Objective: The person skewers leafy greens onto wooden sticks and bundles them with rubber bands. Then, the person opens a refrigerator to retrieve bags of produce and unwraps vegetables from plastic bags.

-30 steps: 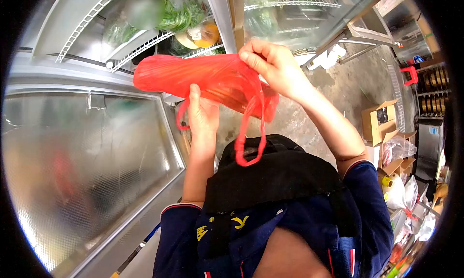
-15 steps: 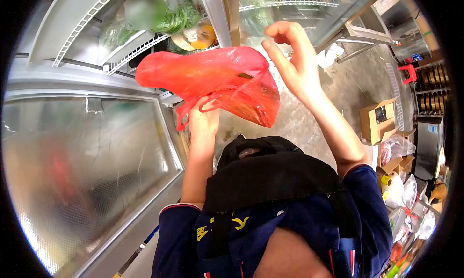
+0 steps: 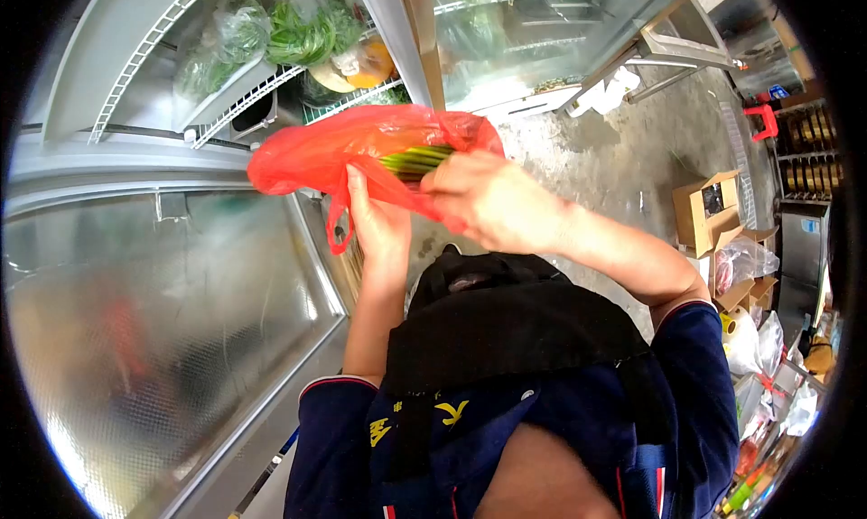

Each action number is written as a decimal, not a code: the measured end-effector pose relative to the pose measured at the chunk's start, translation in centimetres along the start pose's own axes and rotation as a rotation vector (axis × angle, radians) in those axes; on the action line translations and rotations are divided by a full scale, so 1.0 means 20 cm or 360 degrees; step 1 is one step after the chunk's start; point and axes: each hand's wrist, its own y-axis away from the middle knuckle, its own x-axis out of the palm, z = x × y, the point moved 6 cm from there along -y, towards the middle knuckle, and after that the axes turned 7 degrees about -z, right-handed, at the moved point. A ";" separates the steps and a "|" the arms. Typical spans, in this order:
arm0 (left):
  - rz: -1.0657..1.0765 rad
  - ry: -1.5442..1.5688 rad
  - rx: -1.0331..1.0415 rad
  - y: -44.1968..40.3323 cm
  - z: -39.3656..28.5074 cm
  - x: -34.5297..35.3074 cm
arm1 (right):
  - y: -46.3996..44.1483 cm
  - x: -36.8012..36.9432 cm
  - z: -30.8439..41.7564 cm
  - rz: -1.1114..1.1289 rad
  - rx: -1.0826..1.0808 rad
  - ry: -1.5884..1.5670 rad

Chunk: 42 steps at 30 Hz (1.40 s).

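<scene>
A red plastic bag (image 3: 312,153) lies across my left hand (image 3: 379,223), whose thumb presses on its near side while the other fingers are hidden behind it. Through the bag's mouth show long thin green stalks (image 3: 415,162). My right hand (image 3: 492,199) is at that opening with its fingers curled on the bag's edge, close beside the stalks; motion blurs the fingertips. One bag handle hangs in a loop below my left thumb.
An open fridge holds bagged green vegetables (image 3: 312,33) on wire racks (image 3: 244,106). Its glass door (image 3: 163,338) stands at the left. Cardboard boxes (image 3: 706,214) sit on the floor at right, near a red stool (image 3: 764,122) and bagged goods.
My right hand has come down and left from above the floor onto the bag's mouth. The bag has tilted and opened, and green stalks now show inside.
</scene>
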 end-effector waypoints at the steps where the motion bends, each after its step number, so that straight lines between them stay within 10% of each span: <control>1: -0.0025 -0.0011 -0.0085 0.02 0.01 -0.01 | 0.02 0.04 0.04 -0.0061 -0.0113 -0.0088; 10: 0.0235 0.0334 -0.0390 0.12 0.07 -0.05 | 0.05 0.09 0.05 0.0410 -0.0018 -0.0053; 18: -0.0367 -0.0117 -0.0862 0.16 0.31 -0.42 | 0.15 0.26 0.11 0.0365 -0.0227 0.0060; 33: -0.0182 0.0308 -0.0145 -0.07 -0.16 -0.34 | 0.16 -0.07 -0.08 0.0229 0.0506 0.0345; 37: -0.0211 0.0269 -0.0112 -0.08 -0.22 -0.37 | 0.17 -0.29 -0.23 -0.0575 0.0790 -0.0201; 42: -0.0064 0.0179 -0.0133 -0.01 -0.18 -0.23 | -0.07 -0.22 -0.05 -0.0456 0.0534 -0.0016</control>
